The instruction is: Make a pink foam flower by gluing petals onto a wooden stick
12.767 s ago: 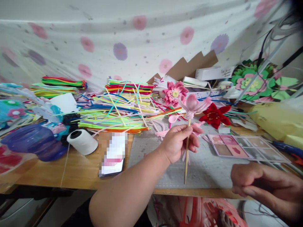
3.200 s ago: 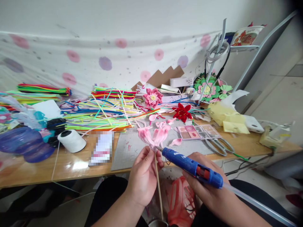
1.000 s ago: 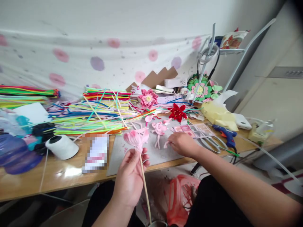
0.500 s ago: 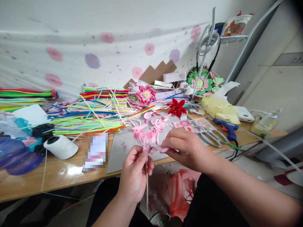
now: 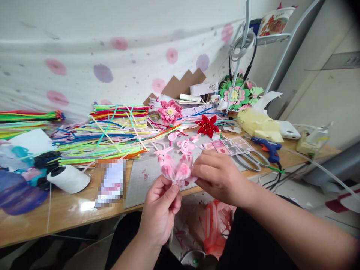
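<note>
My left hand is closed around the thin stick of a pink and white fuzzy flower, just below its petals. The flower stands roughly upright above the table's front edge. On its right side my right hand pinches a pale pink petal against the flower's base; its fingertips are partly hidden. Behind the flower, several loose pink petals lie on a grey cutting mat.
Bundles of coloured pipe cleaners cover the table's left and middle. A white thread spool lies at left. Finished pink and red flowers sit behind the mat. Scissors and a blue glue gun rest at right.
My right hand has brought the petal in against the flower's base. The flower has tipped slightly toward me, and its stick shows less. The view has shifted a little.
</note>
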{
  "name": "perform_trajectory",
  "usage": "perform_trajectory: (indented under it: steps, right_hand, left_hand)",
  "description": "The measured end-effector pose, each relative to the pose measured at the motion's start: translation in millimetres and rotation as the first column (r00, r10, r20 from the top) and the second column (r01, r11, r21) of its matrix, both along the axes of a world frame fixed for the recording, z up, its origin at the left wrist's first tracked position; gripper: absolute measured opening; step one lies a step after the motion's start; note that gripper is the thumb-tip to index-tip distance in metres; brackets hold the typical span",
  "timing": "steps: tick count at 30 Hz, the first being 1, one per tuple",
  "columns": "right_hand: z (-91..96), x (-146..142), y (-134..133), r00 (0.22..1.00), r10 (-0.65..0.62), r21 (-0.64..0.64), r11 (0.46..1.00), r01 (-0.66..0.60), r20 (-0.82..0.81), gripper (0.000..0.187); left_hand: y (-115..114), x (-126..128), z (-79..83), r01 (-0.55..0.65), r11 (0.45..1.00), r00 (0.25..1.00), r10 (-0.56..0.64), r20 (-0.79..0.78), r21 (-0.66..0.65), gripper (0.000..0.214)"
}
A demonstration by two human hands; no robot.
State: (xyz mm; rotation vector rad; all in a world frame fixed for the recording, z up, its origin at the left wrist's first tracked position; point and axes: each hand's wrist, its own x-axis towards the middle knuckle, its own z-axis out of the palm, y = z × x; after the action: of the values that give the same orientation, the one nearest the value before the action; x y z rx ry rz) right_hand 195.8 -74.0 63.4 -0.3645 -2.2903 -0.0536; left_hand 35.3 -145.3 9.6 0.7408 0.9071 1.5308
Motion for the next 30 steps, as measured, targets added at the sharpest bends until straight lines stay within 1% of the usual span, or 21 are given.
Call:
perform_trajectory:
  steps: [3, 6, 8, 9, 10, 11, 12, 13, 14, 15, 16, 17, 18, 20, 23, 24, 26, 30]
  right_hand:
    - [-1.7, -2, -1, 1.0, 0.0, 0.016, 1.0, 0.001, -0.027, 0.019]
    - [-5.2, -5, -1, 0.999, -0.004, 0.019, 1.0, 0.005, -0.05, 0.016]
    - [-8.5, -6, -1, 0.997, -0.008, -0.002, 1.0, 0.008, -0.081, 0.008]
    - [-10.4, -7, -1, 0.993, -0.015, -0.037, 0.999, 0.011, -0.115, 0.008]
    - [-12.5, -8, -1, 0.986, -0.032, -0.099, 0.995, 0.016, -0.163, 0.018]
    - [-14.8, -9, -1, 0.972, -0.059, -0.191, 0.981, 0.016, -0.226, 0.033]
    - [-17.1, -11, -1, 0.95, -0.1, -0.307, 0.952, 0.004, -0.296, 0.046]
    - [-19.6, -12, -2, 0.921, -0.151, -0.433, 0.901, -0.021, -0.36, 0.052]
    - [-22.1, -14, -3, 0.892, -0.202, -0.551, 0.832, -0.061, -0.404, 0.049]
    - [-24.4, -17, -4, 0.87, -0.241, -0.644, 0.757, -0.109, -0.43, 0.039]
    - [-26.4, -19, -6, 0.856, -0.258, -0.705, 0.691, -0.16, -0.447, 0.028]
    - [-28.1, -22, -9, 0.853, -0.253, -0.741, 0.638, -0.208, -0.457, 0.019]
    - [-29.3, -25, -11, 0.854, -0.233, -0.76, 0.599, -0.251, -0.466, 0.015]
    - [-30.2, -31, -17, 0.847, -0.192, -0.771, 0.546, -0.328, -0.496, 0.015]
    - [-29.1, -36, -24, 0.815, -0.194, -0.779, 0.476, -0.41, -0.547, 0.015]
    - [-28.5, -37, -27, 0.804, -0.2, -0.777, 0.464, -0.426, -0.56, 0.014]
    - [-27.3, -37, -30, 0.791, -0.202, -0.767, 0.468, -0.44, -0.577, 0.011]
    - [-26.4, -36, -35, 0.782, -0.182, -0.727, 0.536, -0.43, -0.597, 0.013]
  left_hand:
    - [-1, -1, 0.2, 0.009, 1.0, 1.0, -0.009, 0.006, 0.002, 0.012]
    - [-1, -1, 1.2, 0.003, 1.0, 1.0, -0.003, 0.023, 0.01, 0.012]
    - [-1, -1, 2.2, -0.006, 1.0, 1.0, 0.005, 0.03, 0.02, 0.012]
    - [-1, -1, 2.8, -0.01, 1.0, 0.999, 0.009, 0.035, 0.022, 0.012]
    - [-1, -1, 3.3, -0.015, 1.0, 0.999, 0.014, 0.04, 0.022, 0.012]
    - [-1, -1, 3.8, -0.023, 1.0, 0.999, 0.022, 0.047, 0.018, 0.012]
    - [-1, -2, 4.3, -0.032, 0.999, 0.998, 0.031, 0.056, 0.016, 0.012]
    - [-1, -2, 4.7, -0.042, 0.999, 0.997, 0.041, 0.065, 0.015, 0.013]
    - [-1, -2, 5.1, -0.055, 0.998, 0.996, 0.054, 0.07, 0.017, 0.013]
    - [0, -2, 5.3, -0.071, 0.997, 0.995, 0.07, 0.07, 0.024, 0.013]
    - [0, -2, 5.3, -0.096, 0.995, 0.994, 0.093, 0.064, 0.034, 0.013]
    - [0, -2, 5.2, -0.125, 0.991, 0.991, 0.122, 0.052, 0.047, 0.014]
    - [1, -2, 4.8, -0.156, 0.986, 0.988, 0.154, 0.033, 0.064, 0.014]
    - [1, -1, 3.1, -0.206, 0.973, 0.978, 0.209, -0.018, 0.107, 0.014]
    - [0, -1, -3.0, -0.226, 0.955, 0.965, 0.247, -0.09, 0.193, 0.01]
    - [-1, -2, -6.1, -0.225, 0.949, 0.961, 0.253, -0.111, 0.221, 0.01]
    - [-3, -4, -13.1, -0.231, 0.937, 0.949, 0.277, -0.154, 0.262, 0.011]
    - [-6, -8, -23.2, -0.263, 0.917, 0.911, 0.338, -0.235, 0.299, 0.011]
